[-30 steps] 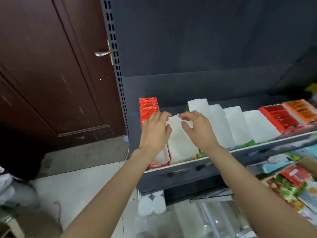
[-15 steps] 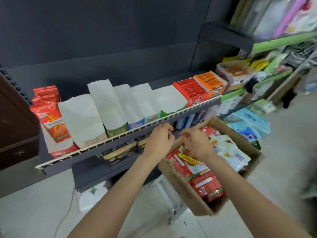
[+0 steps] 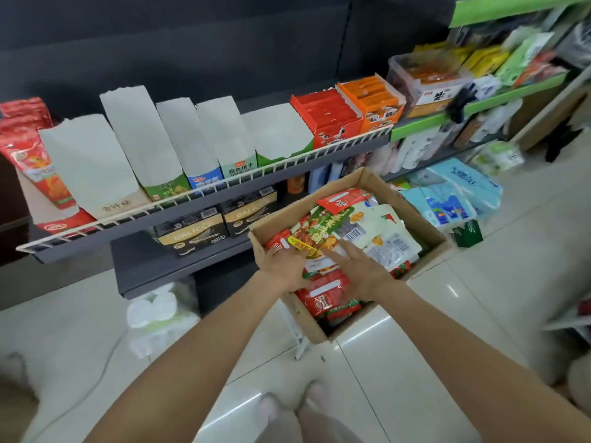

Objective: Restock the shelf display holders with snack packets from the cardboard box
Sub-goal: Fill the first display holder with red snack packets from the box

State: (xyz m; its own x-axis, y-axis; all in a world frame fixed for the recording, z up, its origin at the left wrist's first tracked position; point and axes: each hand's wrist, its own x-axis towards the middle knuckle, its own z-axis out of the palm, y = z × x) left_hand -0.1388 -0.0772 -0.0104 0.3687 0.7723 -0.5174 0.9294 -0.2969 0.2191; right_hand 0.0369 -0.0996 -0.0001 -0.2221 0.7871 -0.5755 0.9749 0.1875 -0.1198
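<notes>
Both hands were down in the cardboard box, which stood below and in front of the shelf. The left hand lay at the box's near-left wall with its fingers spread flat on the snack packets, gripping nothing that could be seen. The right hand lay just beside it, fingers straight and pointing up-left across a green packet, open as well.

The packets lay directly under both hands, heaped flat, their long sides running roughly from the near corner of the box toward the far one. The red packets sat nearest the wrists, between the two hands, so either hand could take one; the left was slightly closer to the shelf.

The display holders stood up and to the left of the hands, leaning back in a row behind the wire rail. A lifted packet would probably have to travel up-left and be turned upright to slide in.
</notes>
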